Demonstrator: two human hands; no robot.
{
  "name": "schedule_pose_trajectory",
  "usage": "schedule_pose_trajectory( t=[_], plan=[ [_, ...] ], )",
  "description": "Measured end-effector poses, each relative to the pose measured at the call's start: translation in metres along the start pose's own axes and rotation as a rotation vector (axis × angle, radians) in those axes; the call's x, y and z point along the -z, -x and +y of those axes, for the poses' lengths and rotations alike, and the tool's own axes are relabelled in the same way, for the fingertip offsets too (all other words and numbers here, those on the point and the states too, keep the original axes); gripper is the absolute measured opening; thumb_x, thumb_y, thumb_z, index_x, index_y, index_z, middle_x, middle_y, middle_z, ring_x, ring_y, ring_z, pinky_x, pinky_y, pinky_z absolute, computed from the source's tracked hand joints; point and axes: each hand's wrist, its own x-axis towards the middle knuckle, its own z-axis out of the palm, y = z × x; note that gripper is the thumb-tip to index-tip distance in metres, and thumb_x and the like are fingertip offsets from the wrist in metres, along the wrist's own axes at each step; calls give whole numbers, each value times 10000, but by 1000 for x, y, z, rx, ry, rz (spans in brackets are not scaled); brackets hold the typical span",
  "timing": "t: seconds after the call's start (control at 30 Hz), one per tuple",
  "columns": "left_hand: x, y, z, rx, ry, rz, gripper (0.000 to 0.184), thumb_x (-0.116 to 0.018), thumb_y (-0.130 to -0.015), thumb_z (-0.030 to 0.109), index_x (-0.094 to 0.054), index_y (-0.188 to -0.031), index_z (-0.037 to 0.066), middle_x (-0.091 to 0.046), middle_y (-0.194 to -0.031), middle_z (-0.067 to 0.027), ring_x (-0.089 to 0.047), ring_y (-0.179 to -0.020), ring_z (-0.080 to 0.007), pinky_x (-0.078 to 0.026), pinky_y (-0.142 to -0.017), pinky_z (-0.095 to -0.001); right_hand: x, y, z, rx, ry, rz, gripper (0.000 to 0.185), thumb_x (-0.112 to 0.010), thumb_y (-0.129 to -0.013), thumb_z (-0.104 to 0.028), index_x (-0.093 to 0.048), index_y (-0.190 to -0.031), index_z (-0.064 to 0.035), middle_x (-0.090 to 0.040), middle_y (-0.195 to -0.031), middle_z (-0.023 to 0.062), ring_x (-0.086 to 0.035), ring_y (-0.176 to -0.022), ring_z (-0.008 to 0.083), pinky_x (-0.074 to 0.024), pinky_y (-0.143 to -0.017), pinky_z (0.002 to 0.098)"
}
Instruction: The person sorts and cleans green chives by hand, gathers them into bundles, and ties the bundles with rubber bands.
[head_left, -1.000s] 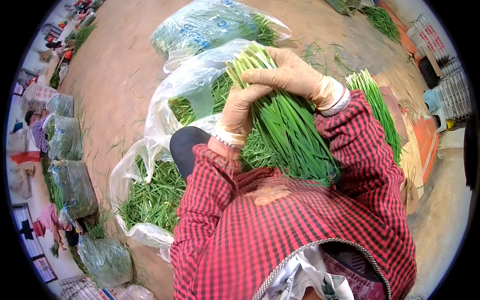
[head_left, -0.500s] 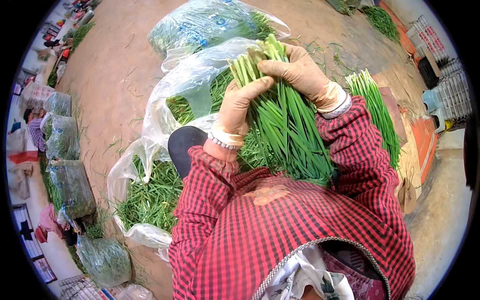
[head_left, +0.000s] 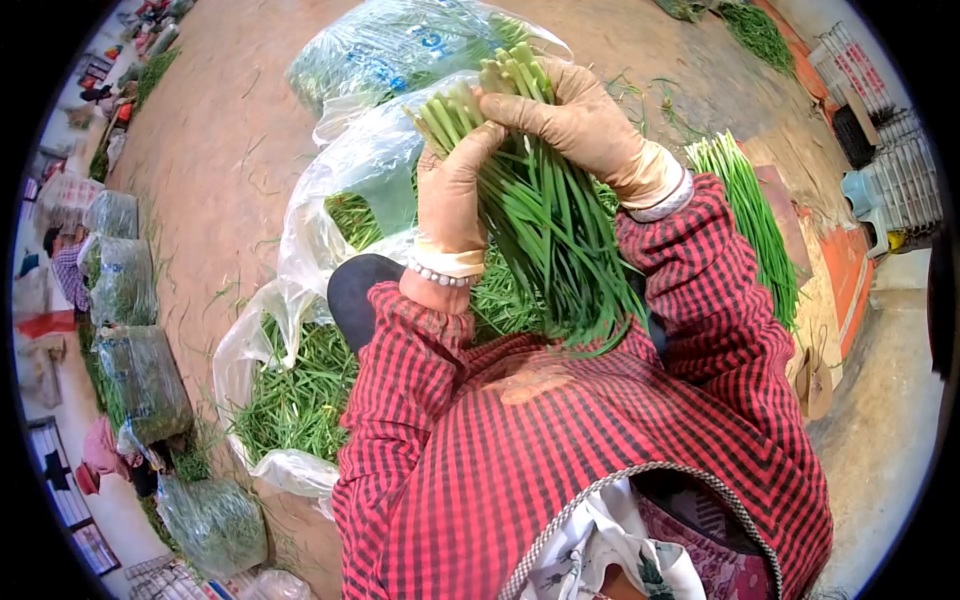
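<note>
Both my hands wear pale gloves and hold one bundle of long green stalks [head_left: 550,230] near its pale cut ends. My left hand [head_left: 455,195] is closed round the left part, its thumb across the stalks. My right hand [head_left: 590,125] grips the right part, thumb pointing left. Between the two parts the pale ends stand slightly apart, while the green leaves hang toward my lap. Beneath and left of the bundle lies an open clear plastic bag [head_left: 310,215] with loose greens [head_left: 295,395] in it.
A full plastic bag [head_left: 390,55] stands beyond my hands. To the right, another bundle of stalks [head_left: 750,220] lies on a board [head_left: 825,300]. Several filled bags [head_left: 145,380] line the left side, with people [head_left: 70,265] beside them. Crates [head_left: 905,175] stand far right.
My hands have moved up and left and drawn slightly apart. The bundle, earlier held together, now splits into two parts at its pale ends.
</note>
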Motion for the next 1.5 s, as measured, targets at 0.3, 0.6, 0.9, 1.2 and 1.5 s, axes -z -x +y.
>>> schedule_pose_trajectory(
  t=[0.3, 0.6, 0.9, 1.2, 1.5],
  plan=[
    [9, -10, 0, -118, -179, 105, 178, -708, -820, 94, -638, -978, 55, -689, -941, -75, -652, -890, -166, -524, -799, -301, 18, 3, 28, 175, 240, 282, 237, -681, -874, -252, -669, -1020, -66, -676, -915, 46, -633, -831, 123, -521, -748, 276],
    [52, -16, 29, -15, -128, 210, 163, -647, -890, 146, -586, -995, 37, -601, -732, -51, -587, -633, -151, -510, -604, -295, 89, 20, 38, -101, -342, 486, 284, -586, -926, -229, -610, -1051, 26, -675, -982, 148, -679, -904, 239, -592, -750, 355],
    [-25, 34, -31, -241, -304, -176, 514, -722, -799, -10, -489, -1256, 21, -580, -1169, -36, -551, -1045, -115, -454, -899, -268, -2, 23, 49, 20, -244, 589, 186, -666, -882, -160, -637, -1004, -23, -675, -879, 55, -634, -793, 125, -524, -714, 257],
    [17, 12, 25, -178, -654, -1, 228, -685, -854, 67, -642, -1078, 52, -668, -1019, -41, -617, -918, -130, -508, -812, -265, 71, 38, 13, 50, -41, 590, 274, -574, -943, -229, -599, -1109, -13, -675, -975, 73, -643, -932, 165, -521, -834, 291],
    [60, -29, 57, -1243, -1609, -309, 517, -698, -609, -22, -616, -1083, 166, -647, -929, -42, -611, -793, -242, -489, -677, -340, 156, 99, -58, 421, -699, 615, 232, -589, -928, -227, -596, -1041, -24, -655, -983, 106, -637, -921, 201, -536, -810, 332]
  ],
)
